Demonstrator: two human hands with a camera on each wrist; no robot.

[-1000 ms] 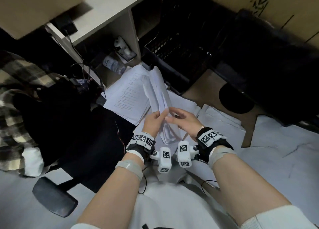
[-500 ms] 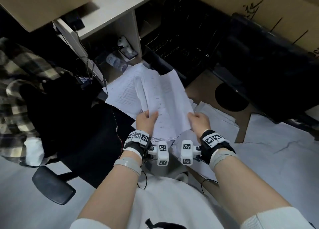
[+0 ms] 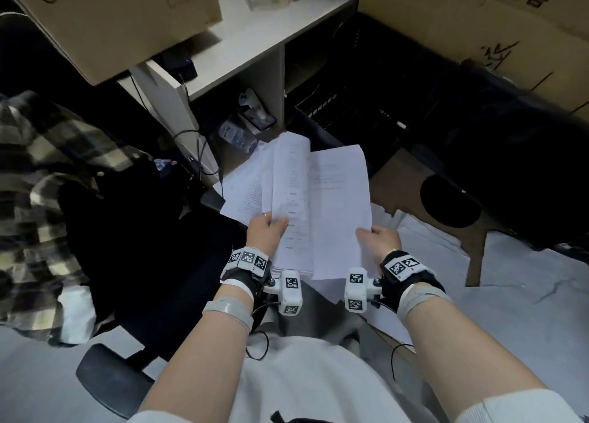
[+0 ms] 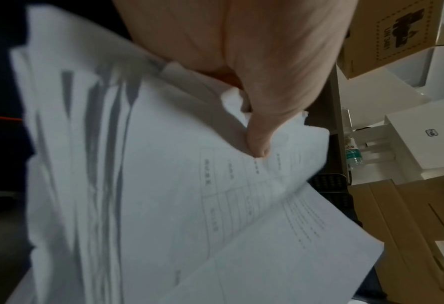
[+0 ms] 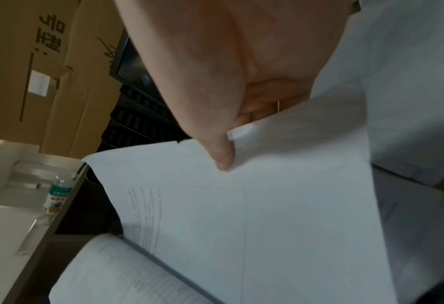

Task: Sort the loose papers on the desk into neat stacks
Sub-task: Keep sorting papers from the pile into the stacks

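Observation:
I hold a bundle of printed white papers [image 3: 296, 206] upright over my lap. My left hand [image 3: 267, 231] pinches the left part of the bundle [image 4: 163, 185], thumb on the printed front. My right hand [image 3: 377, 239] pinches one single sheet [image 3: 341, 212] at its right edge, thumb on top [image 5: 220, 156], and this sheet [image 5: 280, 216] is spread away from the bundle. More loose white sheets [image 3: 424, 241] lie scattered on the floor to the right, and another printed sheet [image 3: 242, 193] lies behind the bundle.
A white desk [image 3: 255, 43] stands ahead with a cardboard box [image 3: 111, 17] on it. A black crate [image 3: 350, 116] and large cartons [image 3: 478, 17] are at the right. A plaid jacket on a black chair [image 3: 63, 183] is at the left. A bottle [image 3: 236, 135] lies under the desk.
The folded bundle has been opened out: my right hand moved right, drawing one sheet apart from the papers in my left hand. The head view tilted up toward the desk.

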